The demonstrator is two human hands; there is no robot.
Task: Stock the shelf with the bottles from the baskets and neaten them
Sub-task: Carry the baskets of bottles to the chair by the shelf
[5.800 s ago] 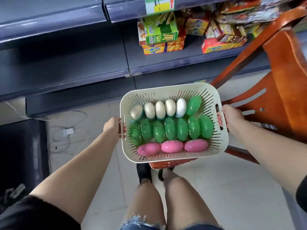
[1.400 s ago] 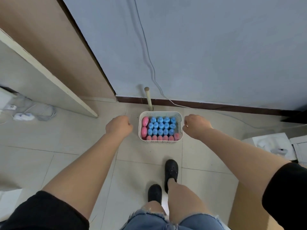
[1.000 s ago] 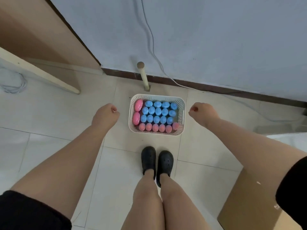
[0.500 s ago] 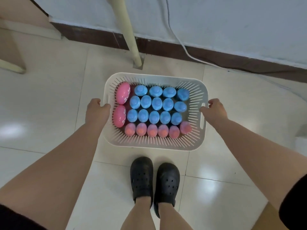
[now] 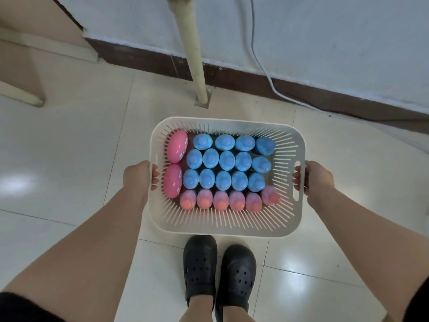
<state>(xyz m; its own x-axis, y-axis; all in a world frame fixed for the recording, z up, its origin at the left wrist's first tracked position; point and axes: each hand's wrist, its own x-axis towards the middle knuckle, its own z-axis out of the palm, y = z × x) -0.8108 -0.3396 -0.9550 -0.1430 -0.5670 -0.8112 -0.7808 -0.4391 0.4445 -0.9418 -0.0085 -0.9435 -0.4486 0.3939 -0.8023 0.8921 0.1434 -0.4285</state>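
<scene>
A white slotted basket [image 5: 226, 225] is in front of me over the tiled floor, packed with upright bottles seen from above. Several blue-capped bottles [image 5: 227, 160] fill its middle and far rows. A row of pale pink bottles [image 5: 221, 201] lines the near side. Two bigger bright pink bottles [image 5: 177, 146] stand at the left end. My left hand [image 5: 138, 176] grips the basket's left handle, fingertips curled through the slot. My right hand [image 5: 312, 178] grips the right handle the same way.
A cream pole [image 5: 193, 52] stands on the floor just beyond the basket, before a brown skirting board [image 5: 301, 89] and pale wall. A grey cable [image 5: 264, 73] trails down the wall. My black clogs [image 5: 219, 273] are right under the basket's near edge.
I turned from the shelf and the green-and-white basket to this one on the floor. In the last second both hands reached in and closed on its handles; the basket now looks larger and nearer.
</scene>
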